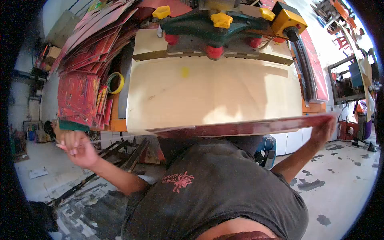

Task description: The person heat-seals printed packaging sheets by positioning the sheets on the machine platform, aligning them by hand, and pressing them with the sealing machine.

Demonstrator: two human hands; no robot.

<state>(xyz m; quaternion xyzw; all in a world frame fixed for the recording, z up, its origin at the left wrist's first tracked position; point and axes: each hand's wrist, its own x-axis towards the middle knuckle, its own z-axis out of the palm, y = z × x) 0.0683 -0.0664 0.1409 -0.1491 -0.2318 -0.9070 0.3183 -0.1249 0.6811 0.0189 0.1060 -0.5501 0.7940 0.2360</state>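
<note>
My right hand (323, 131) grips the right end of a dark red sheet (244, 127), held nearly edge-on along the front of the board and smeared by motion. Out to the left, my left hand (78, 149) is closed in a pinch on a thin pale, see-through sheet (116, 140). That pale sheet runs blurred toward the red sheet's left end; whether the two are joined, I cannot tell. Behind them lies a wide cream board (172, 94) with a yellow smudge. Above its far edge stands a dark green press frame (188, 26) with yellow star knobs.
Red printed sheets (80, 96) are piled on the left, beside a yellow tape roll (115, 83). A yellow control box (289, 22) with a black knob sits at the upper right. Dark metal bars (120, 154) are low on the left.
</note>
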